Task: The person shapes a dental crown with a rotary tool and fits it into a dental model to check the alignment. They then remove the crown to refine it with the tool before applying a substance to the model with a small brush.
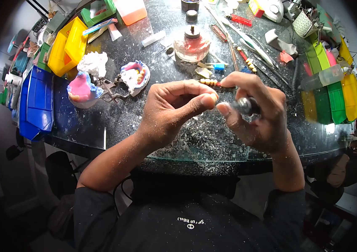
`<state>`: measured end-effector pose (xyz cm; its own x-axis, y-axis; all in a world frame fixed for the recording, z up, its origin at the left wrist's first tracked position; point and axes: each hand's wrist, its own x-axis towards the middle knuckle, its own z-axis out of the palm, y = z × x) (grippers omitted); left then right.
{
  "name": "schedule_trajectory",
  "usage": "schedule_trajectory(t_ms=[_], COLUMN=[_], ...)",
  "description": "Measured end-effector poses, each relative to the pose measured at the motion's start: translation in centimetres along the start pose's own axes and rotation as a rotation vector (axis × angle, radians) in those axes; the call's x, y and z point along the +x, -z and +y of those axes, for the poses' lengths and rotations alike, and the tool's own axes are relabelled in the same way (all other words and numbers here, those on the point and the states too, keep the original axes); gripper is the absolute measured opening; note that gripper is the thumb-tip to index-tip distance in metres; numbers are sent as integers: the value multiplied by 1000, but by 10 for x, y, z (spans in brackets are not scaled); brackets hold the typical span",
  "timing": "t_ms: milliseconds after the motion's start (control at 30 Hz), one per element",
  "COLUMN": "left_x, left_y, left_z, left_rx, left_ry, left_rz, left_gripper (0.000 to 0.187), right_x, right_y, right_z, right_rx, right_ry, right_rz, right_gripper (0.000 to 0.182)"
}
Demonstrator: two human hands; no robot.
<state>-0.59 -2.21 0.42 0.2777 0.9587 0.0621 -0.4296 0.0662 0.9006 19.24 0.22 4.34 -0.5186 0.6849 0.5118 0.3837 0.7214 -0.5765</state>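
Note:
My left hand (pixel 166 107) is closed in a pinch above the dusty black table, with a tiny pale piece at its fingertips; I cannot make out what it is. My right hand (pixel 260 111) is curled round a dark handpiece (pixel 247 106), whose tip points toward the left fingertips. The two hands are close together but apart. Just behind them lies a strip of yellowish teeth (pixel 208 81). Up and to the left, a hinged metal frame (pixel 110 89) joins a cast with pink and blue material (pixel 82 87) to another cast with teeth (pixel 134 77).
A glass burner (pixel 192 45) stands at the back centre. Long tools (pixel 252 45) and a second tooth strip (pixel 247 59) lie at the back right. Yellow (pixel 67 47) and blue bins (pixel 37 103) line the left; green (pixel 336 102) and yellow bins (pixel 351 97) line the right. Pale dust covers the front edge.

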Motion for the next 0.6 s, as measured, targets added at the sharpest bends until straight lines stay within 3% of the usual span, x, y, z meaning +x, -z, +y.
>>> schedule_trajectory(t_ms=[100, 233, 400, 600], left_x=[2, 4, 1, 0], left_y=[4, 6, 2, -1], left_z=[-1, -5, -1, -3], left_rx=[12, 27, 39, 122], left_ry=[15, -72, -60, -183], left_rz=[-82, -111, -94, -91], left_gripper=[14, 16, 17, 18], right_x=[-6, -5, -5, -5], right_y=[-6, -7, -7, -8], right_z=[14, 21, 19, 16], right_rx=[87, 55, 50, 26], right_ry=[142, 281, 312, 308], right_rz=[28, 56, 94, 138], right_gripper=[43, 40, 28, 19])
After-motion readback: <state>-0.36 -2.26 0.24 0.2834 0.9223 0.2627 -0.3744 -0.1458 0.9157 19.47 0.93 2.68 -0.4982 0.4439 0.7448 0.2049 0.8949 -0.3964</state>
